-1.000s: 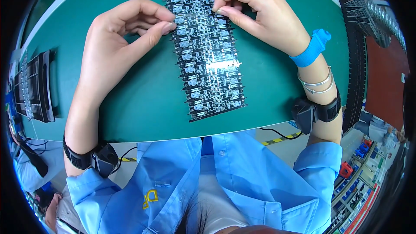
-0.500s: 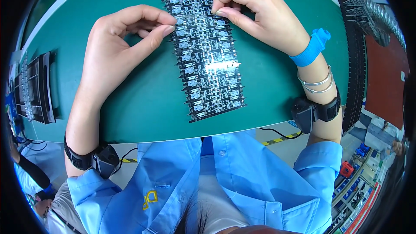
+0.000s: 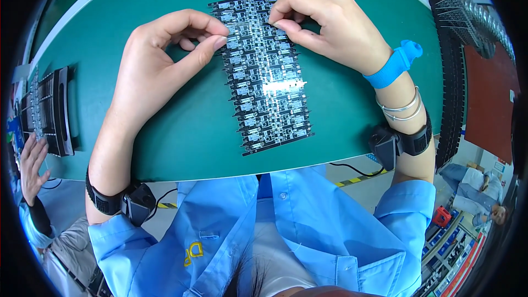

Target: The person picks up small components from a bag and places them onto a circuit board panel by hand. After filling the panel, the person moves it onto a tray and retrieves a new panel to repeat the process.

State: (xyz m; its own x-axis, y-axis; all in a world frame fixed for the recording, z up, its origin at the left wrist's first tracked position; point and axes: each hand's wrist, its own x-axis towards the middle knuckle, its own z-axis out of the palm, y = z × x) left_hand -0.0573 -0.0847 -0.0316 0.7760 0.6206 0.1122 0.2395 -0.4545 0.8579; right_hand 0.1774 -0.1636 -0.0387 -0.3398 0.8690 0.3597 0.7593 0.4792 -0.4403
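A long black panel of small circuit boards (image 3: 264, 77) lies on the green table, slightly tilted, its long side running away from me. My left hand (image 3: 168, 58) is at its far left edge, thumb and index finger bent into a pinch over the outer boards. Across from it, my right hand (image 3: 324, 22) is closed in a pinch at the far right part of the panel. Whatever lies between the fingertips of either hand is too small to make out. A blue wrist strap (image 3: 393, 66) circles my right wrist.
A black rack (image 3: 52, 113) with another board panel stands at the left on the green table (image 3: 181, 143). A black slotted strip (image 3: 454, 82) runs along the right edge. At the far left, another person's hand (image 3: 33, 168) reaches toward the rack. More people (image 3: 481, 187) are at lower right.
Both my hands have shifted slightly toward me, and the left also to the right. The panel has moved a little the same way. Another person's hand has risen beside the rack.
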